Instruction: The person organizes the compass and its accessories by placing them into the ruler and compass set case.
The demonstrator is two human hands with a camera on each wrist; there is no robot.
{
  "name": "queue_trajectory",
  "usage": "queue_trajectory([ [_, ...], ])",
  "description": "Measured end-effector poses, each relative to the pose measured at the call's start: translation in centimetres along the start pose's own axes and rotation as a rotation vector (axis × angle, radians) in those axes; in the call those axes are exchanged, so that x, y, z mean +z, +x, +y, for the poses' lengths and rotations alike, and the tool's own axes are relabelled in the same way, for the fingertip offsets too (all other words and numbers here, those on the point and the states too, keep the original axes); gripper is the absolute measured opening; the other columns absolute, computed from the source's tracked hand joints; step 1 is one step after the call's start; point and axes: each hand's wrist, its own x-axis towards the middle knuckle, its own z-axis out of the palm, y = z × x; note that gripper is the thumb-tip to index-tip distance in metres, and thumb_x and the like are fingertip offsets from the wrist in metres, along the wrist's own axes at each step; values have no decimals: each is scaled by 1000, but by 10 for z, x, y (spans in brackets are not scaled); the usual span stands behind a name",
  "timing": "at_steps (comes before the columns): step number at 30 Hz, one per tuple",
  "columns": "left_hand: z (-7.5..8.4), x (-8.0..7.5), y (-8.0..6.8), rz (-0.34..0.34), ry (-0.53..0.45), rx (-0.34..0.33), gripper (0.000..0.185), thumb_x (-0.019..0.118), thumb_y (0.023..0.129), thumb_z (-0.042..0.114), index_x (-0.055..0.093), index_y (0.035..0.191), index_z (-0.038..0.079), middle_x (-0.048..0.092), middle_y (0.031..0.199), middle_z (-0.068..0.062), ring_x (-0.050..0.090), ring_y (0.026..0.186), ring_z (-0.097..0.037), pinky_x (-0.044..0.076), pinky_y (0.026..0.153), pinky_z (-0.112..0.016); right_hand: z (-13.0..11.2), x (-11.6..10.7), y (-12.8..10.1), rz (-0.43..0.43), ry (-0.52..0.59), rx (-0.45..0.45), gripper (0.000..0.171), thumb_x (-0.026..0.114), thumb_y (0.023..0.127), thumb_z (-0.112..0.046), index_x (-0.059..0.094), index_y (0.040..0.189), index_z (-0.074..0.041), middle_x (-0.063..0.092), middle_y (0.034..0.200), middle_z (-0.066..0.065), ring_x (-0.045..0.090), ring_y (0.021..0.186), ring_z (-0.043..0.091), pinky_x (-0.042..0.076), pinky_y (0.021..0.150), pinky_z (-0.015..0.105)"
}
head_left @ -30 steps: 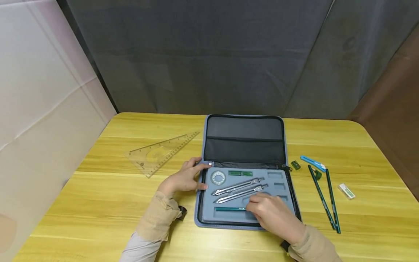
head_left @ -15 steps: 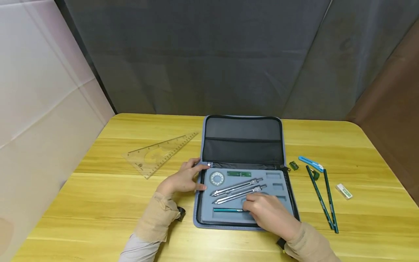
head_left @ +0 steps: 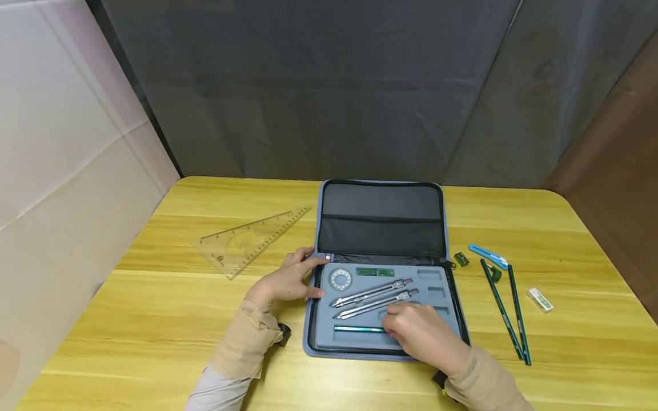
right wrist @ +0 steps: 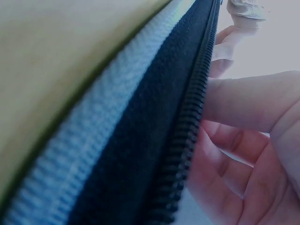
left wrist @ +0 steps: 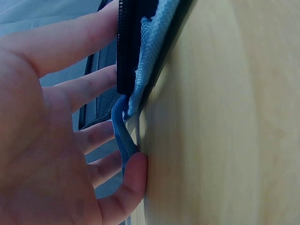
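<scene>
Since half a second ago my right hand (head_left: 418, 334) has barely shifted, resting over the foam tray at the right end of the teal pen (head_left: 358, 329), fingers bent down onto it, though I cannot tell whether they pinch it; my left hand (head_left: 288, 281) stays put. Left hand, fingers fairly straight, presses the left edge of the open zip case (head_left: 381, 228) at its 9 o'clock. Contents: two compasses (head_left: 374, 298) at tray centre, round protractor (head_left: 340, 279) at 10 o'clock; outside on the table (head_left: 154, 319), set square (head_left: 247, 241) at 10 o'clock, two green pencils (head_left: 509, 311) and eraser (head_left: 540, 299) at 3 o'clock.
</scene>
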Motion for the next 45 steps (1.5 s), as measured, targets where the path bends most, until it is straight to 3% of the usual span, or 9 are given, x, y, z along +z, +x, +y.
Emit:
queue_trajectory([
  [10, 0, 0, 0, -4, -2, -2, 60, 69, 80, 31, 43, 134, 21, 15, 148, -16, 18, 131, -36, 27, 100, -53, 0, 0, 0, -23, 75, 53, 27, 70, 72, 1, 57, 59, -17, 42, 62, -12, 34, 53, 1, 30, 45, 16],
  [17, 1, 0, 0, -2, -2, -4, 61, 69, 79, 31, 44, 134, 21, 15, 148, -15, 18, 131, -36, 26, 101, -53, -3, -1, -1, -34, 19, 61, 28, 69, 74, 1, 56, 58, -18, 37, 59, -11, 30, 51, 4, 26, 43, 18],
  [26, 3, 0, -1, 0, -10, -10, 60, 69, 79, 30, 45, 133, 20, 15, 148, -16, 18, 131, -36, 26, 101, -53, -5, -7, -4, -94, 7, 75, 24, 64, 74, 9, 68, 70, -14, 45, 64, -9, 37, 54, 3, 27, 42, 17],
  [35, 1, -1, -2, 12, -3, -3, 60, 70, 79, 30, 46, 132, 20, 16, 148, -16, 19, 130, -37, 25, 101, -54, -2, -20, -5, -183, 112, 90, 25, 71, 71, 5, 69, 87, -13, 56, 78, -5, 52, 66, 6, 37, 46, 18],
  [45, 1, 1, -1, 17, -2, 9, 60, 70, 78, 30, 46, 132, 20, 17, 147, -17, 20, 129, -37, 25, 101, -55, 14, -34, -12, -99, 60, 140, 28, 71, 70, 4, 69, 91, -14, 62, 89, -3, 61, 76, 12, 46, 55, 22],
])
